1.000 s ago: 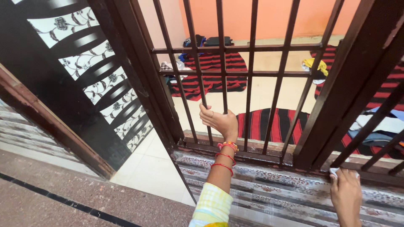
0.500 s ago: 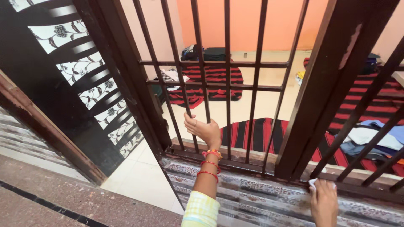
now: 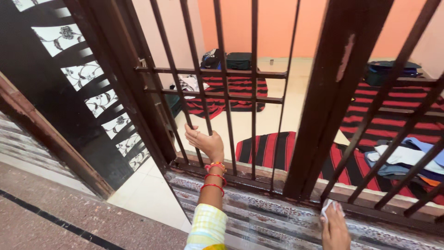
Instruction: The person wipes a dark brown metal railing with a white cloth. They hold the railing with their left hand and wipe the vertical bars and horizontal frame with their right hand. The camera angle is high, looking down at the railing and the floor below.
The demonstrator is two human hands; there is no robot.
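1. The left hand (image 3: 205, 144) grips a bar of the dark metal gate (image 3: 226, 92), near its lower left corner.
2. The right hand (image 3: 334, 229) pinches a white cloth (image 3: 329, 207) against the patterned sill (image 3: 259, 213); most of the sill looks unwiped.

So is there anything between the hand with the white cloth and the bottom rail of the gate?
Nothing visible. The right hand presses a small white cloth right against the dark brown metal gate's bottom rail, with only the cloth between them. The left hand is off to the side, wrapped around a thin upright bar.
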